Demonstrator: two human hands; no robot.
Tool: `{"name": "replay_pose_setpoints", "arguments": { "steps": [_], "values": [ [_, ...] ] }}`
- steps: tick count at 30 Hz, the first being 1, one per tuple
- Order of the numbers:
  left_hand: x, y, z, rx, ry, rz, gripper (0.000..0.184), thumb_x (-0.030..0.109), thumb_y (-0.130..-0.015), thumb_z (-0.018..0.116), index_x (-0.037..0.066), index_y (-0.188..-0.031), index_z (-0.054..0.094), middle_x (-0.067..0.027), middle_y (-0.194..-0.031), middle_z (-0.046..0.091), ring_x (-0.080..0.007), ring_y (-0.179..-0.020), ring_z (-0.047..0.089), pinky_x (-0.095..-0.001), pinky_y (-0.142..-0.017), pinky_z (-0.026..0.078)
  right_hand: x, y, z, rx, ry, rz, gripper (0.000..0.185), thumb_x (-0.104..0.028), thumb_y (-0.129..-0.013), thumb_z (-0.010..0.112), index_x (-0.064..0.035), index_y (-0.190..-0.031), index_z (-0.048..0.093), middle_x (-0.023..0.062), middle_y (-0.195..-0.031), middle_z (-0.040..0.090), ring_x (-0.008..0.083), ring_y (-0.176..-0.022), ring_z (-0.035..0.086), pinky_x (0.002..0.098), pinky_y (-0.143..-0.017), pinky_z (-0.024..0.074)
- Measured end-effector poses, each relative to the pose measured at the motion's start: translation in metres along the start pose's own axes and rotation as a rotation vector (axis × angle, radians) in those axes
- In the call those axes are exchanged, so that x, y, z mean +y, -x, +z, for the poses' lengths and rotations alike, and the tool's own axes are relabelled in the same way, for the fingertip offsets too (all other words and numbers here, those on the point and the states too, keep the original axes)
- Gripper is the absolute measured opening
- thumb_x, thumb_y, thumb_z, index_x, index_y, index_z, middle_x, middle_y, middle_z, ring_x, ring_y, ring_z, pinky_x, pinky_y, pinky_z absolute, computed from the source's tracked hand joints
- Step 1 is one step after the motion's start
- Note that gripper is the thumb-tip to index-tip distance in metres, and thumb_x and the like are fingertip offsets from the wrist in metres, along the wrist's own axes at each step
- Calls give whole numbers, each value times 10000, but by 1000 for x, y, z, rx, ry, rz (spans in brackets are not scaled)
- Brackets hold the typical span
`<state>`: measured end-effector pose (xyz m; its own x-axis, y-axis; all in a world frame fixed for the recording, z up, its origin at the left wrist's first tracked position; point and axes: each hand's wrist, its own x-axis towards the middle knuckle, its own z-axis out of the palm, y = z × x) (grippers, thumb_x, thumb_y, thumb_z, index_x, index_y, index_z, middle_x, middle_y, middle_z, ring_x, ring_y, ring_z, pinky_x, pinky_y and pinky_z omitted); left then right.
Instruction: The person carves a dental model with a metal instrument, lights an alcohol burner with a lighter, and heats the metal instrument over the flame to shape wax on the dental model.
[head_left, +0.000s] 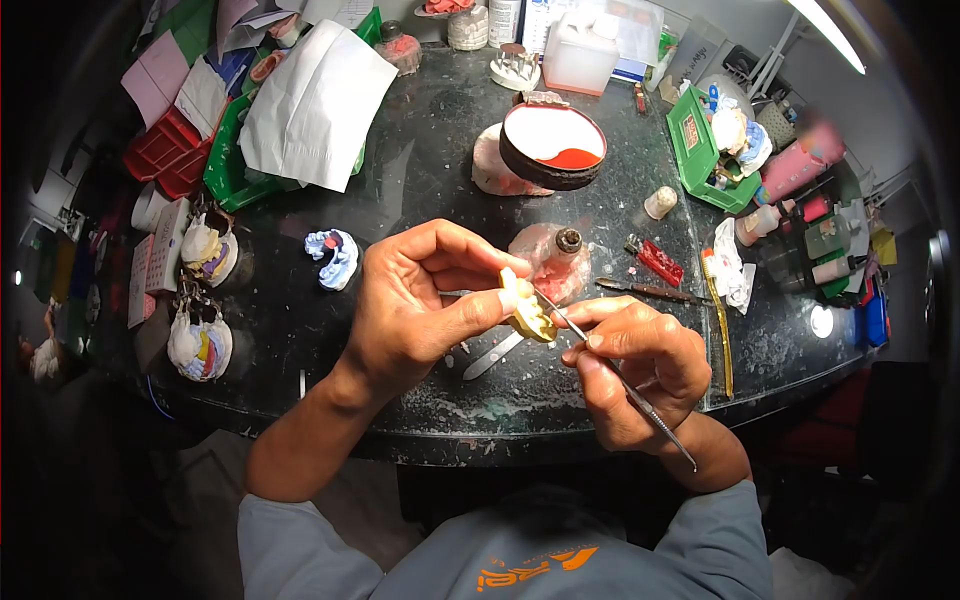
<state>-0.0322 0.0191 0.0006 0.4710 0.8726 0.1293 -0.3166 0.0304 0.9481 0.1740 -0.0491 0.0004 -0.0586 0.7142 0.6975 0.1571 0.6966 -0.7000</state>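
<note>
Between the fingers and thumb of my left hand (420, 300) is a small yellow dental cast (533, 322), held up over the bench. My right hand (640, 365) grips a thin metal dental carver (628, 384) like a pen, its upper tip against or very near the cast and its hooked lower end sticking out below my palm. Behind the cast stands a pink-stained spirit burner (562, 255) with a metal neck. A white flat blade (493, 356) lies under my hands. To the left rests a pale blue dental impression (332, 258).
A round pan of white and red wax (553, 140) stands behind the burner. Right of it lie a red wax piece (658, 262), a knife (652, 291) and a yellow toothbrush (720, 330). Mounted casts (200, 340) stand left; a green box (700, 150) is at right.
</note>
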Motion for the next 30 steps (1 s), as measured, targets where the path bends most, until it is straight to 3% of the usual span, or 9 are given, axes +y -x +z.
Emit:
{"name": "replay_pose_setpoints", "arguments": {
  "steps": [4,8,12,18,30],
  "values": [
    [-1,0,0,6,7,-3,265,-33,-775,696,-25,-1013,579,-204,-1034,695,-247,-959,706,-384,-913,562,-5,3,5,122,-29,117,127,115,-758,624,46,-857,583,134,-753,683,223,-735,707,323,-690,572],
    [-1,-1,0,2,-1,2,269,-35,-778,699,-25,-1019,579,-205,-1037,695,-249,-961,707,-385,-916,563,4,1,-6,129,89,103,119,82,-819,659,46,-905,585,127,-778,687,164,-729,694,264,-642,542],
    [-3,-1,-1,-11,-4,19,275,-40,-782,704,-24,-1026,579,-206,-1044,693,-254,-971,706,-388,-921,563,4,1,-4,206,46,273,116,54,-834,683,41,-907,593,118,-805,700,135,-754,689,250,-653,537],
    [-4,0,-1,-9,-5,22,284,-43,-781,714,-21,-1030,579,-207,-1052,692,-256,-978,705,-390,-925,563,3,1,-7,120,-23,155,125,93,-805,651,62,-912,596,152,-824,707,161,-753,700,249,-664,547],
    [0,0,1,6,-14,2,278,-46,-773,692,-32,-1030,589,-216,-1056,693,-263,-980,705,-396,-934,557,-1,1,-5,132,-41,237,117,104,-814,634,61,-905,574,171,-840,706,167,-755,700,260,-685,561]
  ]
}}
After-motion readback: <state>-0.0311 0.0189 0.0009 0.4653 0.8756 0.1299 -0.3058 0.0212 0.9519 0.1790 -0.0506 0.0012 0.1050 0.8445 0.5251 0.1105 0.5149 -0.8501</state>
